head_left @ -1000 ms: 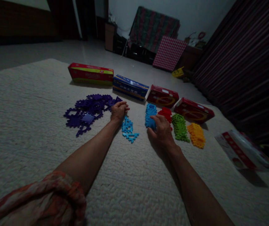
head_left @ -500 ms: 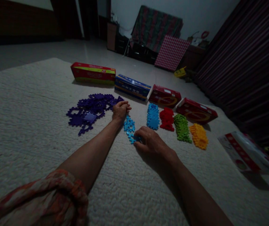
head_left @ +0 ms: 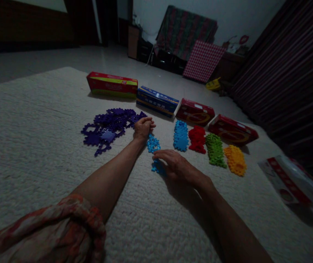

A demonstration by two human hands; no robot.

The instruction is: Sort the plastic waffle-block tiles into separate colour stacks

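My left hand (head_left: 144, 128) rests with curled fingers between the purple interlocking pieces (head_left: 112, 124) and some light blue pieces (head_left: 153, 143); whether it holds something is hidden. My right hand (head_left: 174, 164) is over another blue piece (head_left: 158, 168), its fingers apart and reaching across the piece's far edge. On the right, stacks of blue pieces (head_left: 180, 136), red pieces (head_left: 197, 139), green pieces (head_left: 216, 150) and yellow pieces (head_left: 235, 160) lie side by side on the pale quilted mat (head_left: 134, 219).
Behind the pieces stand a red and yellow box (head_left: 112, 86), a blue box (head_left: 157, 101) and two dark red boxes (head_left: 195, 112), (head_left: 232, 129) in a row. A clear and red package (head_left: 290, 180) lies at the right edge.
The fingers of my right hand have spread and moved over the near blue piece, which now sits apart from the upper light blue pieces. My left hand stays beside them.
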